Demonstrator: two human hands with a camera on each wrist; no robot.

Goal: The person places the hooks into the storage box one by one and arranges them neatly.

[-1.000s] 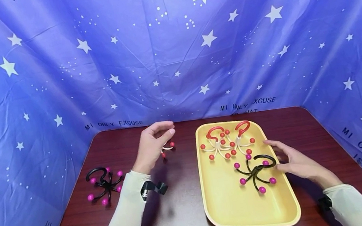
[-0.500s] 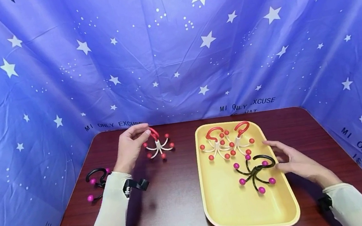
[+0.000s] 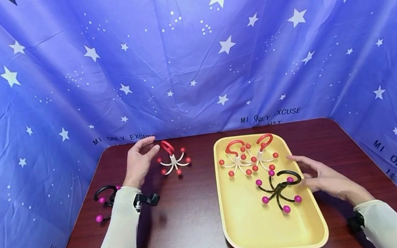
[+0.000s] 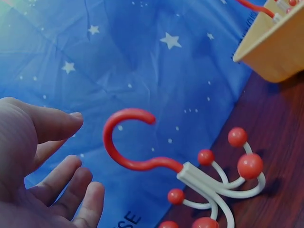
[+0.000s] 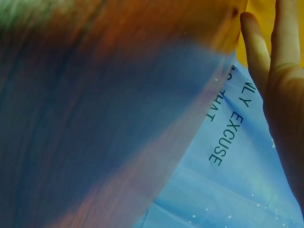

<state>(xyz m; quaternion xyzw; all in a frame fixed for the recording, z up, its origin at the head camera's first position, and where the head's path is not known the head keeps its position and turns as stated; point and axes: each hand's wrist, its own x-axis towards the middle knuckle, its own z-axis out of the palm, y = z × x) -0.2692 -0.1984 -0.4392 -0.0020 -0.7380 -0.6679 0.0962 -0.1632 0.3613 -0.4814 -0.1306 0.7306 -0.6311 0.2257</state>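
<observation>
On the table a multi-arm hanger stands with its red hook up, its white arms tipped with red balls. My left hand hovers just left of that hook. A gap shows between its loosely bent fingers and the red hook in the left wrist view. My right hand, fingers extended, touches the right rim of a yellow tray. Inside the tray are two red-and-white hangers at the far end and a black hanger with magenta balls nearer its middle.
Another black hanger with magenta balls sits at the left of the dark wooden table, partly hidden behind my left sleeve. A blue star-printed curtain surrounds the table at the back and sides.
My left hand has moved left off the red-and-white hanger, uncovering it and covering part of the black one. The hanger stays in place. My right hand stays at the tray.
</observation>
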